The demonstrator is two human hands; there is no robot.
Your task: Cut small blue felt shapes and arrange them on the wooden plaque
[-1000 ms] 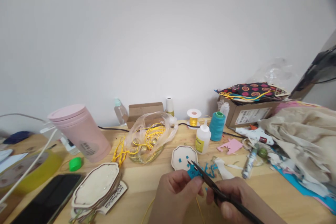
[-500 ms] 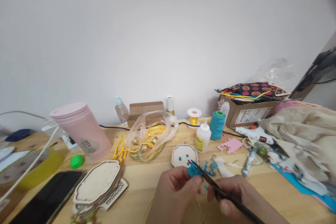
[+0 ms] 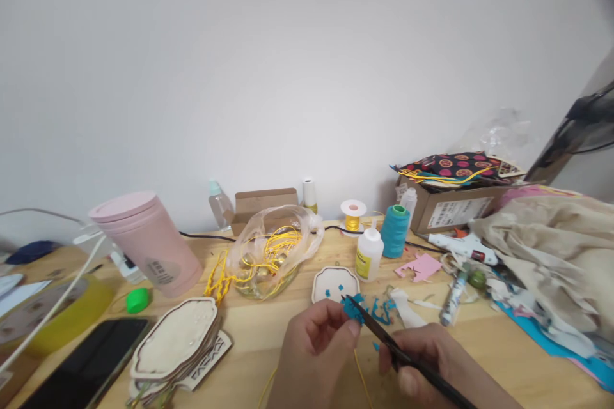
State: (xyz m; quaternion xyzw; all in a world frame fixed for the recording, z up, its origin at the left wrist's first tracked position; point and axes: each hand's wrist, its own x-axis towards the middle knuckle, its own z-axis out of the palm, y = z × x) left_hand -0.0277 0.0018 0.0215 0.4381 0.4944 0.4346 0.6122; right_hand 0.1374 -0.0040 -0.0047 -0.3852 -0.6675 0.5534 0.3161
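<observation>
My left hand (image 3: 319, 345) pinches a small blue cut-out sheet (image 3: 354, 308) between thumb and forefinger. In my right hand (image 3: 426, 358) is a pair of long black tweezers (image 3: 384, 335), gripped partway along, with the tips at the blue sheet. Just behind lies a white scallop-edged plaque (image 3: 320, 284) with small blue pieces on its face; my left fingers and the blue sheet cover its front part. Blue scraps (image 3: 382, 311) lie on the table to the right of the sheet. A thin yellow cord (image 3: 363, 378) runs beneath my left hand.
Behind the plaque stand a glue bottle (image 3: 369, 254) and a teal thread cone (image 3: 396, 232). To the left are stacked plaques (image 3: 175, 335), a phone (image 3: 81, 364), a pink cup (image 3: 148, 243) and a bag of yellow cord (image 3: 275, 252). A glue gun (image 3: 463, 247) and cloth (image 3: 551, 236) lie right.
The view has shifted slightly. My left hand and the blue sheet have turned a little, and the tweezer tips now lie closer over the sheet. Both hands keep their grip.
</observation>
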